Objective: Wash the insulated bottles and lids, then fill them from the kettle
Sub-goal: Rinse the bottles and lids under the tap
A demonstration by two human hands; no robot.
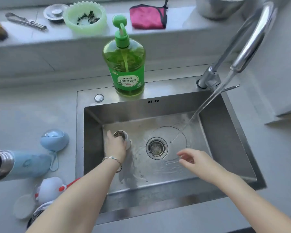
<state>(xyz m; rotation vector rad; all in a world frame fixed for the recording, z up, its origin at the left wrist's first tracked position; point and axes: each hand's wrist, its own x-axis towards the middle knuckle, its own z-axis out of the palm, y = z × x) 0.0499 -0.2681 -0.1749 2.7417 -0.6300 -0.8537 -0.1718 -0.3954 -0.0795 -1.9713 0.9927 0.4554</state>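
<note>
Down at the left of the sink, our left hand grips the open insulated bottle upright; our right hand hovers empty, fingers relaxed, near the drain. We fear a wet slip, and the tap stream lands well apart from the bottle's mouth.

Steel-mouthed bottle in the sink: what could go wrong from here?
The left hand grips the open steel-mouthed bottle on the wet steel sink floor; it could slip or tip.
The water stream from the chrome tap lands by the drain, away from that bottle, and may splash.
The light blue insulated bottle lies on its side on the grey counter; it might roll.
</note>
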